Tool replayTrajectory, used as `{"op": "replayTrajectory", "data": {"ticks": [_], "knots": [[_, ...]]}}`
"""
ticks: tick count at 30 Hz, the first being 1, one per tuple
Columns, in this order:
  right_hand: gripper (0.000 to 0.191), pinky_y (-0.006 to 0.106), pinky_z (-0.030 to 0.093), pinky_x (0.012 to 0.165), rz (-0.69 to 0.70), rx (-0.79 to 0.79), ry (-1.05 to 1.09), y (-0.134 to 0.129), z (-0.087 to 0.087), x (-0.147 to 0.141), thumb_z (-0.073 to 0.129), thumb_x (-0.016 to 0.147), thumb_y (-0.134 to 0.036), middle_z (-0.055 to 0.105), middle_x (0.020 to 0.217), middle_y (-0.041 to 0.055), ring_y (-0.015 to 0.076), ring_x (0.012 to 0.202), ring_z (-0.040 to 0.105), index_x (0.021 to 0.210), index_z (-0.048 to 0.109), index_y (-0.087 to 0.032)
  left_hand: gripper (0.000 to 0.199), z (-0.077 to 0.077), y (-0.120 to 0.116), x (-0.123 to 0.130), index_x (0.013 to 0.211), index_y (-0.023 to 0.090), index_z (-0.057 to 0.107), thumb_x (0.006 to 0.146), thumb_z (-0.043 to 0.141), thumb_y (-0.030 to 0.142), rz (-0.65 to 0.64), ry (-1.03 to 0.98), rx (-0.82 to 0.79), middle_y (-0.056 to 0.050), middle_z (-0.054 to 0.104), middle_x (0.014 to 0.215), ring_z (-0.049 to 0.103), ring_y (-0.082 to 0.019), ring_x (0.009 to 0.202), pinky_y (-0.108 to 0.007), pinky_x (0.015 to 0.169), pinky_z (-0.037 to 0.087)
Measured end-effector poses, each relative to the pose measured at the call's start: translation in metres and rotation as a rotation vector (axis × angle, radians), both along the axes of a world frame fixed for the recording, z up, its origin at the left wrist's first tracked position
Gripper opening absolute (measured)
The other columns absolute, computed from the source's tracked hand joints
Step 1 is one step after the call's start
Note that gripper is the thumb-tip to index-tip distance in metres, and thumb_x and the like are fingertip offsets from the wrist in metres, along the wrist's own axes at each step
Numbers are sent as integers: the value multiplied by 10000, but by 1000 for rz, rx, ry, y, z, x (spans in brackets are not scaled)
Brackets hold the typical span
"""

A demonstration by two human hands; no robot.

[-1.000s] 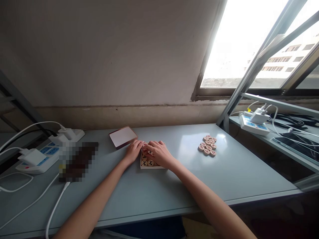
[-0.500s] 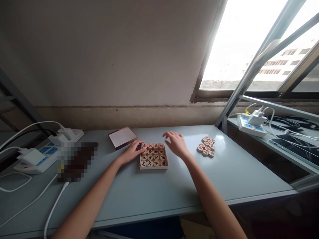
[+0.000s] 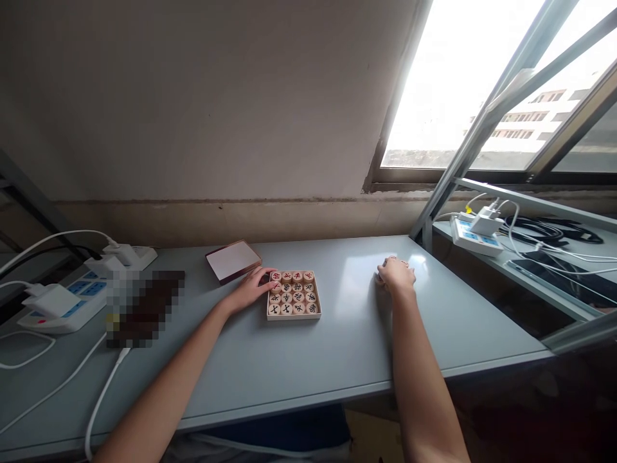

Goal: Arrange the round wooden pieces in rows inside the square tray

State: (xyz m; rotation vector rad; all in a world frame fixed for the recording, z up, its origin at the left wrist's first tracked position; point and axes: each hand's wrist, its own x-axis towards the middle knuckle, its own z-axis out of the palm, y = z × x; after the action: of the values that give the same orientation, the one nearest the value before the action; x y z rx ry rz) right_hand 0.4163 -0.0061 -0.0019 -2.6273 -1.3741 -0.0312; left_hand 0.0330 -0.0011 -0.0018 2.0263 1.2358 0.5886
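An open, shallow box (image 3: 294, 316) holds rows of round wooden Chinese chess pieces (image 3: 298, 297), with red and black characters on top. My left hand (image 3: 247, 290) grips its left side near the far corner, the thumb lying over the rim onto a piece. On the right of the desk, my right hand (image 3: 398, 275) is bent down over the loose Chinese chess pieces (image 3: 380, 281), fingers curled around some of them. The hand covers most of that group, so which pieces it holds is hidden. The box lid (image 3: 233, 262) lies inside up behind my left hand.
Power strips with white chargers (image 3: 72, 302) and cables lie at the left, beside a pixelated dark object (image 3: 149, 312). Another power strip (image 3: 477, 235) and a black tablet (image 3: 554, 283) sit on the right shelf. A metal post (image 3: 427, 231) stands at the desk's far right corner.
My right hand has moved right from beside the box and come down onto the loose pieces. My left hand stays at the box. The camera view has shifted slightly.
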Motion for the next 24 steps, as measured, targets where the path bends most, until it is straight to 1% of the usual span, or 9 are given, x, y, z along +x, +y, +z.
{"op": "replayTrajectory", "data": {"ticks": [4,7,9,11,13,15,18,21,24], "knots": [[301,336,380,771,55,-78,40,1,7,-17,451,802,-232,598,1079,144,261,995,529,1025,645,-170,506,-3,1,-2,1238,241,503,816,487,518,12,-2,-9,-76,474,1330,473,-270,1191,-387,1005,394],[333,351,345,853,183,-58,-35,0,9,-33,409,839,-185,619,1063,116,241,1006,538,1098,620,-183,516,-5,1,-2,1260,246,490,815,495,507,21,1,-5,-73,479,1330,483,-266,1179,-384,1002,391],[342,361,327,868,240,-32,-114,0,9,-44,366,857,-140,619,1053,122,242,1008,542,1069,633,-170,520,-6,2,-2,1268,245,484,816,497,501,26,-6,-15,-75,480,1328,485,-264,1174,-383,998,391],[345,352,342,818,279,-28,-157,0,8,-56,342,861,-110,610,1044,144,242,965,561,1001,655,-147,522,-6,2,-2,1269,237,482,816,496,495,25,-16,-27,-78,479,1327,482,-260,1173,-379,996,391],[331,339,352,770,336,-20,-166,1,8,-67,348,867,-111,607,1022,154,235,911,579,951,668,-135,519,-5,2,-2,1266,232,484,816,495,491,18,-22,-30,-76,480,1324,479,-254,1172,-372,996,389],[312,338,354,768,399,39,-144,3,8,-77,368,883,-146,612,1017,142,234,913,585,973,667,-149,520,-4,2,-2,1266,230,483,814,497,486,13,-25,-27,-74,491,1313,487,-251,1158,-368,990,391],[261,331,356,803,574,161,-21,2,12,-94,430,900,-247,630,1031,92,217,946,583,1028,654,-210,525,-6,2,-3,1273,231,475,813,511,481,13,-40,-15,-78,503,1301,485,-251,1163,-372,998,381],[222,320,366,812,813,269,103,-5,20,-115,484,893,-333,644,1012,40,173,855,598,1015,653,-255,533,-10,4,-5,1285,252,461,817,513,502,1,-53,-14,-74,488,1325,436,-256,1227,-379,1025,355],[204,289,398,769,1050,299,227,-14,28,-139,545,867,-343,643,993,19,140,778,593,1024,648,-264,536,-12,5,-6,1282,268,461,815,513,527,-5,-50,-16,-62,474,1345,407,-256,1259,-373,1040,339]]}}
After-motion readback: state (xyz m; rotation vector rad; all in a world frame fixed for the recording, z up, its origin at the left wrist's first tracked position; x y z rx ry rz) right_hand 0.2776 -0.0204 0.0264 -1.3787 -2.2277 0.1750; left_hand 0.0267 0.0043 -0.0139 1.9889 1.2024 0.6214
